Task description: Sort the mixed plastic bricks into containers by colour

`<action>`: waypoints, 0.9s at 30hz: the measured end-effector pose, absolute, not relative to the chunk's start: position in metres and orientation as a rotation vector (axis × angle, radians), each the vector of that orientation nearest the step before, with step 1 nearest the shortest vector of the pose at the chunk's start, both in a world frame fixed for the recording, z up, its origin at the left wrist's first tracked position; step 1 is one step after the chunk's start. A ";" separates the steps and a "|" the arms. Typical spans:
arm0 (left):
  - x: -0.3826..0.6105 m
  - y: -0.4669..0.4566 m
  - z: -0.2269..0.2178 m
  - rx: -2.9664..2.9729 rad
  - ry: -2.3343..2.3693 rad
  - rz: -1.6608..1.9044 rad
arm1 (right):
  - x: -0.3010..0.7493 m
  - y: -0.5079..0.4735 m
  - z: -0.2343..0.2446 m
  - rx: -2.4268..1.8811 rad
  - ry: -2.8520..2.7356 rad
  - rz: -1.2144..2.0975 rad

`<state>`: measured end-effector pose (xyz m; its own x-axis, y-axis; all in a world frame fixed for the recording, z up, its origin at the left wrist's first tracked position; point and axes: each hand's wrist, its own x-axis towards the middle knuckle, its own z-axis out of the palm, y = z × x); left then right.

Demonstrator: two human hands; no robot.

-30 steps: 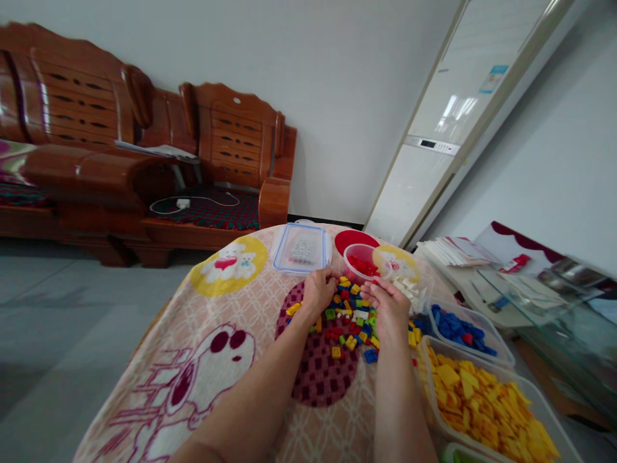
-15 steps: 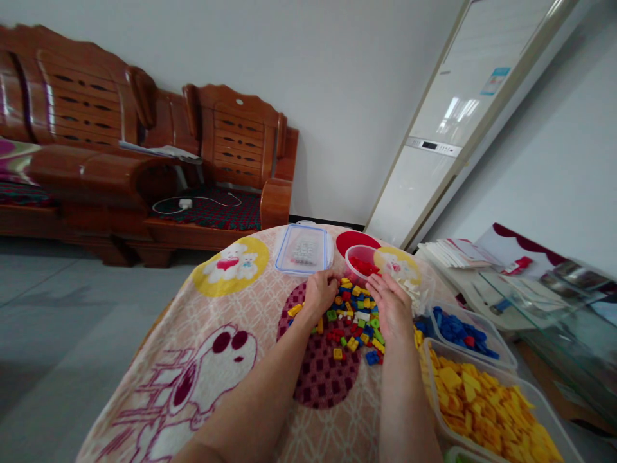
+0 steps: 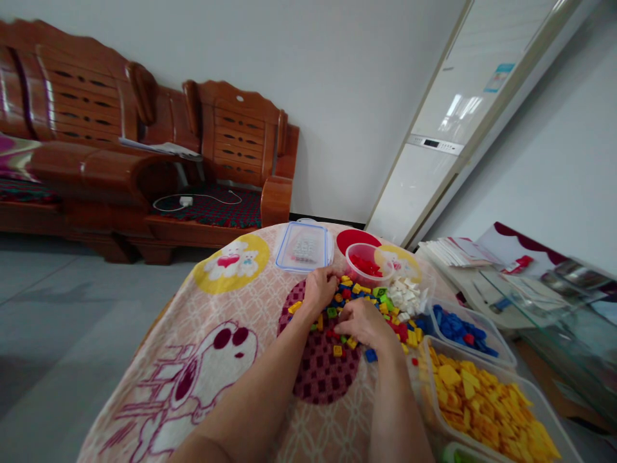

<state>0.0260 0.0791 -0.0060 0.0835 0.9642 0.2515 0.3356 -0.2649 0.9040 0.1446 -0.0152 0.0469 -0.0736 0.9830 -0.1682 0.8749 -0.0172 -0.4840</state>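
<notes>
A heap of small mixed-colour bricks [image 3: 359,302] lies on the patterned blanket [image 3: 226,334]. My left hand [image 3: 318,288] rests at the heap's left edge, fingers curled down onto the bricks; what it grips is hidden. My right hand [image 3: 364,323] lies palm down over the near side of the heap, fingers bent toward the left onto the bricks. A round tub of red bricks [image 3: 369,263] stands just beyond the heap. A pile of white bricks [image 3: 405,296] sits to the right of it.
Clear boxes of blue bricks [image 3: 460,325] and yellow bricks [image 3: 482,402] stand at the right. A blue-rimmed lid [image 3: 303,247] and a red lid [image 3: 357,239] lie at the far edge. Wooden sofas [image 3: 135,161] and a white floor-standing unit [image 3: 448,116] are behind.
My right hand has moved from the white-brick pile, leftward and nearer, onto the mixed heap. My left hand has stayed at the heap's left edge.
</notes>
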 end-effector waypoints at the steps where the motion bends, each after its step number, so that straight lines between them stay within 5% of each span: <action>1: 0.026 0.079 -0.006 1.693 1.294 1.187 | 0.139 -0.015 0.047 -2.042 -2.111 0.593; 12: 0.025 0.078 -0.002 1.678 1.301 1.163 | 0.127 -0.011 0.037 -2.265 -2.180 0.239; 27: 0.026 0.079 -0.005 1.712 1.312 1.170 | 0.157 -0.011 0.036 -1.871 -1.933 0.708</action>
